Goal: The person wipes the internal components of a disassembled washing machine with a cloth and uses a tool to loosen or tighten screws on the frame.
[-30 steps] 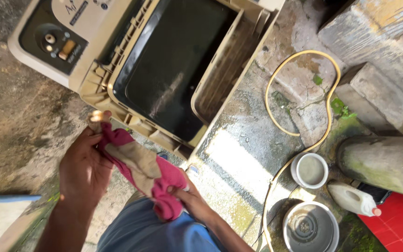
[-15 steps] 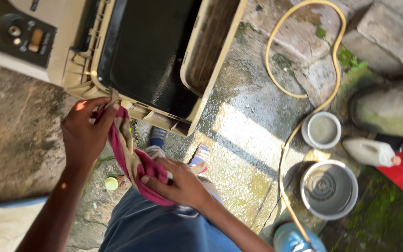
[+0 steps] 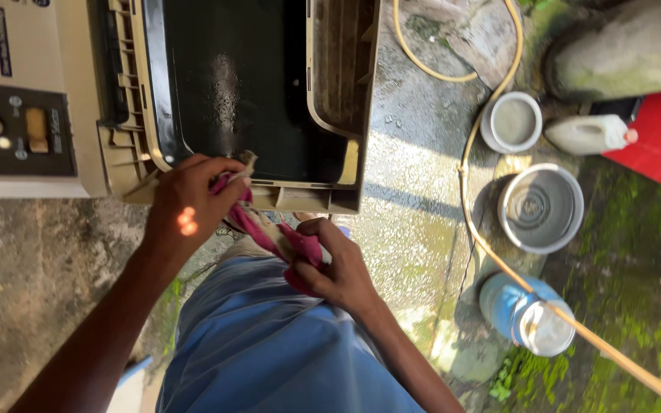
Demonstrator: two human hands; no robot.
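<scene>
Since a moment ago both hands have come closer to the machine, and the crumpled pink cloth now stretches shorter between them, its upper end pressed at the front rim of the beige plastic washing machine. Left hand is curled around that upper end, fingers closed on the fabric right at the rim. Right hand grips the lower bunch of the cloth, above the blue-clad lap. Behind the cloth lies the machine's dark open tub, wet and shining. To the right, on wet concrete, a yellow hose curves past a small steel pot, a white plastic jug, a larger steel bowl and a blue can.
</scene>
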